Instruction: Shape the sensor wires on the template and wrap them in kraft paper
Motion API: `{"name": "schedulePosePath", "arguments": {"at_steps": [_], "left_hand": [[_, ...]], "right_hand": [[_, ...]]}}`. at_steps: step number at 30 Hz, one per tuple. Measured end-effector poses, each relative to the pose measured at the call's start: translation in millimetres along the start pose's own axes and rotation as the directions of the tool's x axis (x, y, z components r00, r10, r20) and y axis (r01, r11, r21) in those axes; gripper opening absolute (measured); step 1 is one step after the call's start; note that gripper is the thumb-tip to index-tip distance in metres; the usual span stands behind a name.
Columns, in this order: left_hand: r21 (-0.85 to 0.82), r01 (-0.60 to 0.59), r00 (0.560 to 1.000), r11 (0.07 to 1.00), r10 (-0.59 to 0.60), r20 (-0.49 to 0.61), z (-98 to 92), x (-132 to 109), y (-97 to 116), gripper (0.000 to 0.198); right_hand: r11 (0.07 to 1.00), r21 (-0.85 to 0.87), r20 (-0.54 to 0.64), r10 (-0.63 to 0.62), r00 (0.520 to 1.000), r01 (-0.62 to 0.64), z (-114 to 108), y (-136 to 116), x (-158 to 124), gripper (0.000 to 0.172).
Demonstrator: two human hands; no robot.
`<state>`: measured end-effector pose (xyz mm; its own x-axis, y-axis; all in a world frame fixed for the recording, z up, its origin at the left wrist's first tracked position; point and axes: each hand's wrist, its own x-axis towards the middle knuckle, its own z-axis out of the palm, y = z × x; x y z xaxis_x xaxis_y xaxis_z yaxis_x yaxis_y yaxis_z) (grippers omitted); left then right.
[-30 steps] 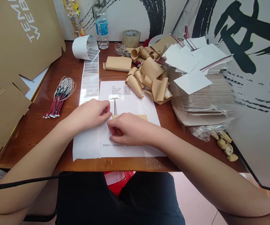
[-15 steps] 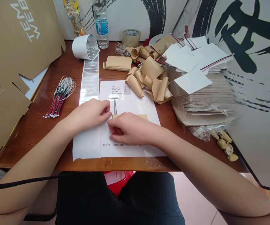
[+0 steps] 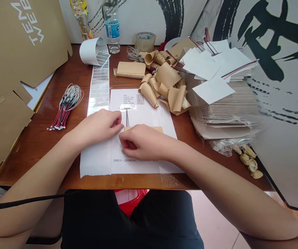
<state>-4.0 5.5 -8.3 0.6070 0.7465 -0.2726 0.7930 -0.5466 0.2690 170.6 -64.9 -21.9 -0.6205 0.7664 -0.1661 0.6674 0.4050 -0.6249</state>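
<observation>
Both of my hands rest close together over a white printed sheet (image 3: pixel 143 166) at the table's front. My left hand (image 3: pixel 103 126) has its fingers curled inward at the sheet's left part; what they pinch, if anything, is hidden. My right hand (image 3: pixel 143 141) is closed too, just right of and nearer than the left, with its contents out of sight. Behind its knuckles shows the edge of a tan piece (image 3: pixel 155 129), mostly covered by the hand. A strip of blank labels (image 3: pixel 98 90) runs from a white roll (image 3: pixel 89 52) toward my left wrist.
On the left lies a bundle of red, black and white wires (image 3: pixel 67 107) beside a large cardboard box (image 3: pixel 16 69). Curled brown paper pieces (image 3: pixel 164 86) and a brown paper stack (image 3: pixel 130 70) sit behind the sheet. Piled cards (image 3: pixel 223 107), a tape roll (image 3: pixel 145 42) and a water bottle (image 3: pixel 112 31) stand farther out.
</observation>
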Motion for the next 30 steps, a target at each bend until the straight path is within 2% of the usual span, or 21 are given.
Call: {"name": "schedulePosePath", "arguments": {"at_steps": [30], "left_hand": [[0.027,0.005,1.0,1.0,-0.005,0.008,-1.2,-0.3,1.3,0.015]], "right_hand": [[0.999,0.019,0.006,0.033,0.999,-0.033,-1.2,-1.5,-1.1,0.026]]}}
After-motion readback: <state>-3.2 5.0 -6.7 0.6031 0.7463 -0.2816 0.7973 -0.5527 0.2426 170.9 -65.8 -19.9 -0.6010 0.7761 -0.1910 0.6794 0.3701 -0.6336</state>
